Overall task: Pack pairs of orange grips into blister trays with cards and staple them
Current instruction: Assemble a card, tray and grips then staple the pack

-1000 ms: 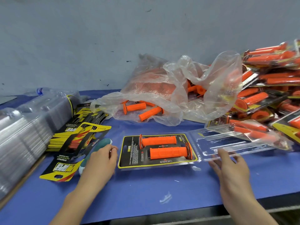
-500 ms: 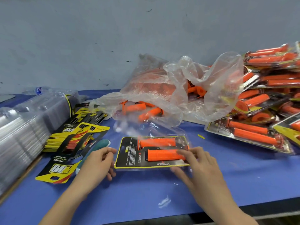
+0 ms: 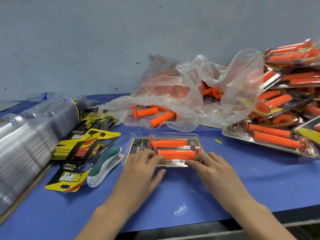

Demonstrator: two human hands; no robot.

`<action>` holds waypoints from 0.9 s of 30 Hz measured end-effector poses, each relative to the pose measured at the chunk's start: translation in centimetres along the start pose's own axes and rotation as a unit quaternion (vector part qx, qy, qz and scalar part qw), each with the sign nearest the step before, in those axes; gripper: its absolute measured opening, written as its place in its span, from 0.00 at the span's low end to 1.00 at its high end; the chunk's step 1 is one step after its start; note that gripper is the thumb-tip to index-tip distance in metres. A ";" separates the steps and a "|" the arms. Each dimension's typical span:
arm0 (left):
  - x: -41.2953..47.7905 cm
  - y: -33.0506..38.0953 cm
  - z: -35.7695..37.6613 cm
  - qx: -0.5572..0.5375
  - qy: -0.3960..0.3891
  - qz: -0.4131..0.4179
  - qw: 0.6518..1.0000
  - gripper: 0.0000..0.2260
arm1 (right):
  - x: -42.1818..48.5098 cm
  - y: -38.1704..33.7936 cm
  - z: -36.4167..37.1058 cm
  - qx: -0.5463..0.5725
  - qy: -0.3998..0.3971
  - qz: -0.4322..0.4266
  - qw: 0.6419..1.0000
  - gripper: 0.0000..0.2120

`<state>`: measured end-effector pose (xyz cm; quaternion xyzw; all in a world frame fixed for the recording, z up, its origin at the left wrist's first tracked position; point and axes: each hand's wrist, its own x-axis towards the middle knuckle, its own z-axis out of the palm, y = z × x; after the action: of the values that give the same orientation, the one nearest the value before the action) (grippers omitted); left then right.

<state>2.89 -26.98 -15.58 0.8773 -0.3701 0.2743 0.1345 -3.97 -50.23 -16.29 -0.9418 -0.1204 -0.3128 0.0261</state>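
Blister tray: laid on the tabletop, two orange grips enclosed.
Left hand: fingers pressed flat on the tray's near-left edge.
Right hand: fingers pressed flat on its near-right edge.

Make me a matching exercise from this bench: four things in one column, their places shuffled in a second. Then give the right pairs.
Things
1. stapler
2. clear tray stack
3. bag of loose grips
4. pile of finished packs

Places
A. far right
B. far left
C. by the wall, behind the centre pack
D. between the cards and the centre pack

Pairs: 1-D, 2-B, 3-C, 4-A
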 end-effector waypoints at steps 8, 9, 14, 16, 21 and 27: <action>2.0 2.3 2.6 0.070 0.014 0.042 0.997 0.06 | -0.2 0.0 0.7 -0.009 0.029 0.011 0.999 0.19; 1.9 2.4 2.7 0.063 0.014 0.039 0.997 0.06 | 0.0 -0.1 0.8 -0.022 0.038 0.014 0.999 0.15; 1.8 2.4 2.4 0.057 0.019 0.051 0.997 0.03 | 0.5 0.2 1.2 -0.040 0.021 0.008 0.999 0.12; 1.5 1.9 1.9 0.074 0.030 0.064 0.995 0.02 | 0.3 0.8 0.9 -0.031 0.021 0.014 0.999 0.12; 0.0 -1.2 0.3 0.079 0.042 0.040 0.995 0.06 | 0.2 3.2 -0.3 -0.031 0.035 0.044 0.998 0.10; -0.8 -2.2 -0.1 0.041 0.052 0.055 0.996 0.03 | 0.5 3.8 -0.1 -0.042 0.030 0.061 0.997 0.12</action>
<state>4.05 -24.97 -16.03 0.8451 -0.3984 0.3416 0.1021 -2.73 -53.79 -15.85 -0.9380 -0.0485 -0.3431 0.0087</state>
